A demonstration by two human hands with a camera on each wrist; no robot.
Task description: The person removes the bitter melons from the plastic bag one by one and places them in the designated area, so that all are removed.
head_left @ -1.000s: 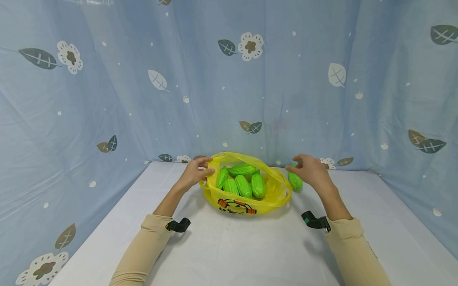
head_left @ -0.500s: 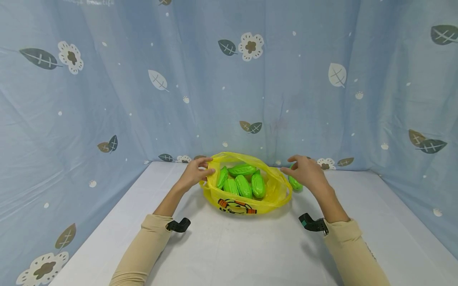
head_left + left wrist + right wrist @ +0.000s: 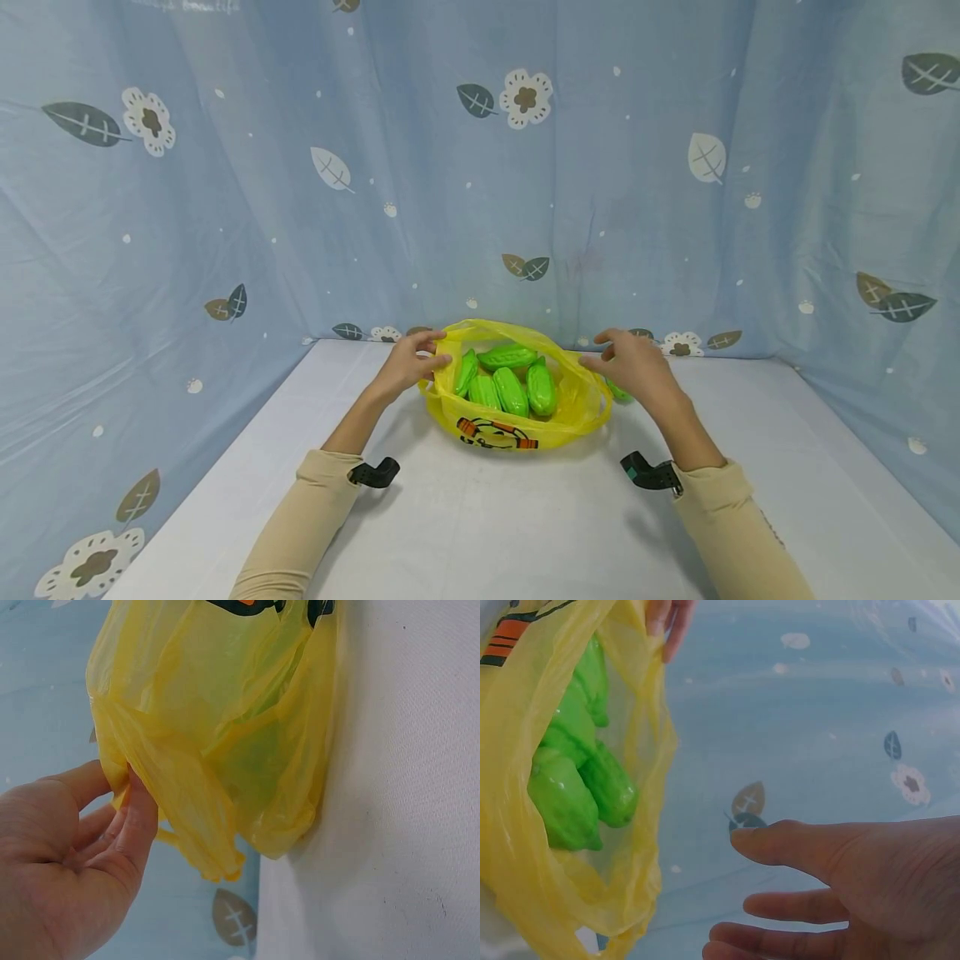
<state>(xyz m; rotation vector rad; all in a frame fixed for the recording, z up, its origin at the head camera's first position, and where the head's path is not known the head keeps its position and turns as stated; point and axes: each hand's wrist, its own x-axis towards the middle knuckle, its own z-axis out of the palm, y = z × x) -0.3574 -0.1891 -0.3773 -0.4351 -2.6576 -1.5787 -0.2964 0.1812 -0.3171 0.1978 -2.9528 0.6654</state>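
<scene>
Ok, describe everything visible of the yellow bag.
The yellow bag looks like thin, wrinkled, translucent plastic, with a loop handle at right and a black-and-orange print on its near side. It sits on the white table, mouth open, five green vegetable-like pieces visible inside. The left hand pinches its left rim; the right hand looks apart from it.

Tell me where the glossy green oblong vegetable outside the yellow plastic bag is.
In the head view, the glossy green oblong vegetable lies on the white table, just right of the yellow plastic bag, partly hidden by the right hand.
</scene>
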